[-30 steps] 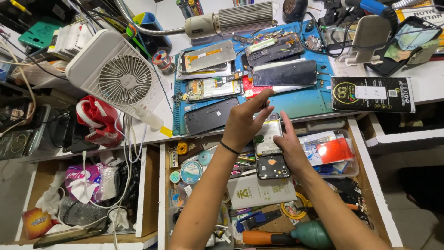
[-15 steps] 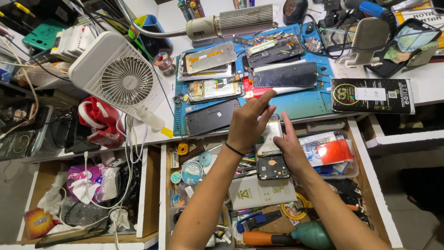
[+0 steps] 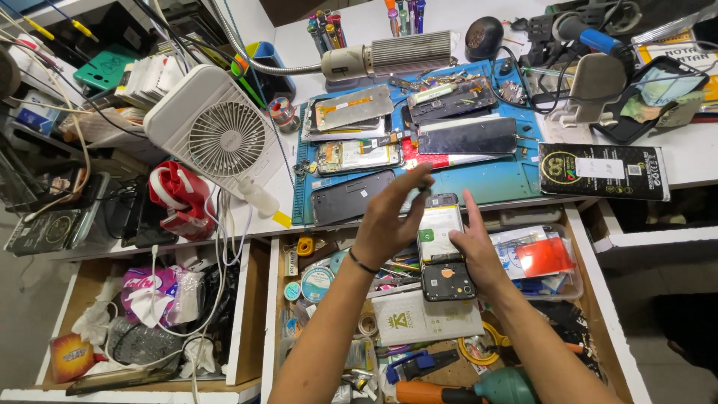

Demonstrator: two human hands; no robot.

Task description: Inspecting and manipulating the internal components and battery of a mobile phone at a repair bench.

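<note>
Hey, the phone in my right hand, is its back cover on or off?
Off. The phone, held in the right hand, shows its bare battery and dark lower board. The left hand hovers beside it.

A white fan (image 3: 224, 135) stands beside a blue mat (image 3: 516, 179) bearing black phone panels (image 3: 467, 136).

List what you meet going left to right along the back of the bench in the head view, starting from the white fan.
White fan → solder spool → blue work mat with opened phones → grey phone stand → black box at the right edge.
</note>
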